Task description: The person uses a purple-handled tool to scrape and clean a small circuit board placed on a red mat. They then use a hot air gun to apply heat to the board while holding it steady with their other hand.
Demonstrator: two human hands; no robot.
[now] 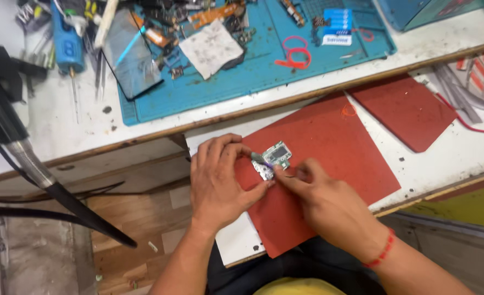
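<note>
Item: small green circuit board (pixel 277 153) with a silvery metal piece at its lower left, lying on a large red mat (pixel 329 147) spread over a white pull-out shelf (pixel 236 240).

Left hand (pixel 217 180): fingers curled together, pinching the board's left end against the mat.

Right hand (pixel 321 199): fingertips pressed together on a thin tool, hard to make out, touching the board's lower edge; red thread bracelet (pixel 382 253) at the wrist.

Surroundings: second red mat (pixel 408 112) to the right; blue work mat (pixel 242 82) on the bench above, strewn with parts; blue screwdriver (pixel 68 46) beside it.
</note>
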